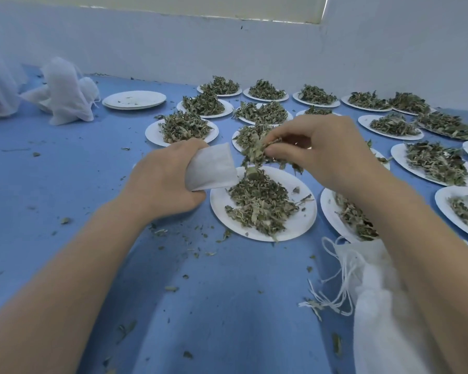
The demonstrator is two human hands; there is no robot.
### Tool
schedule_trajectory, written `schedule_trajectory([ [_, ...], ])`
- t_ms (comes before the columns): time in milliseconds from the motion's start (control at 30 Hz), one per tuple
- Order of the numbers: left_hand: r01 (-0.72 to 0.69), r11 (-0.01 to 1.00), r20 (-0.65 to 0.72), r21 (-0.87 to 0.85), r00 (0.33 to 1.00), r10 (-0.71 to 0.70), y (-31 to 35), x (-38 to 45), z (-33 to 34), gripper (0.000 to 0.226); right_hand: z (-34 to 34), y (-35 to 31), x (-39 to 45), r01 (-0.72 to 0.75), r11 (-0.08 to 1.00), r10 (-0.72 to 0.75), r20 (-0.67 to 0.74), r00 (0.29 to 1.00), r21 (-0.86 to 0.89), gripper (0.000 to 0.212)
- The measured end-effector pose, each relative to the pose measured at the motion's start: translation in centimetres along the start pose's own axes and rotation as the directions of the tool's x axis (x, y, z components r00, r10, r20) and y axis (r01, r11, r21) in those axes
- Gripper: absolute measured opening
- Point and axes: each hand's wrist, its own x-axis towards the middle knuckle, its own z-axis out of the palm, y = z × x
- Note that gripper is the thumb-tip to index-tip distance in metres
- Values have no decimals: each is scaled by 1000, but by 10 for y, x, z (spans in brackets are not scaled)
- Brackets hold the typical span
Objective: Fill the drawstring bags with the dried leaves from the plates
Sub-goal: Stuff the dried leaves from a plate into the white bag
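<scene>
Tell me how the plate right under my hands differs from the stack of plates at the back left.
The plate under the hands is a single plate heaped with dried leaves; the back-left plates are stacked and hold only a few crumbs. The first lies near, the stack far, beside white bags. Both are white, round and flat on the blue table.

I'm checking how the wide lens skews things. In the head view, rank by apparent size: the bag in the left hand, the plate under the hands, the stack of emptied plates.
1. Plate under the hands.
2. Stack of emptied plates; farther away, so likely similar really.
3. Bag, partly covered by the left hand.
</scene>
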Motion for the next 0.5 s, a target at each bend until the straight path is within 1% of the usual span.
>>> schedule_trajectory([
  [100, -21, 999, -11, -23, 1000, 21, 3, 0, 3, 62, 5, -5, -1, 1, 1000, -1, 5, 1000, 30, 10],
  [167, -29, 998, -24, -49, 999, 28, 7, 0, 5, 63, 12, -9, -1, 9, 1000, -9, 19, 1000, 9, 11],
  [267, -71, 995, -47, -65, 997, 68, 16, 0, 7, 64, 22, -17, -3, 93, 993, -92, 20, 996, -72, 15],
  [333, -88, 993, -47, -74, 995, 85, 22, -2, 8, 60, 26, -20, -4, 126, 990, -124, 33, 992, -68, 14],
  [433, -71, 984, -69, -164, 996, 61, 27, -3, 7, 52, 24, -20, -3, 95, 995, -96, 123, 988, 16, 14],
  [500, -70, 980, -67, -188, 996, 58, 27, -3, 5, 54, 18, -20, -4, 42, 987, -75, 214, 974, 155, 22],
])
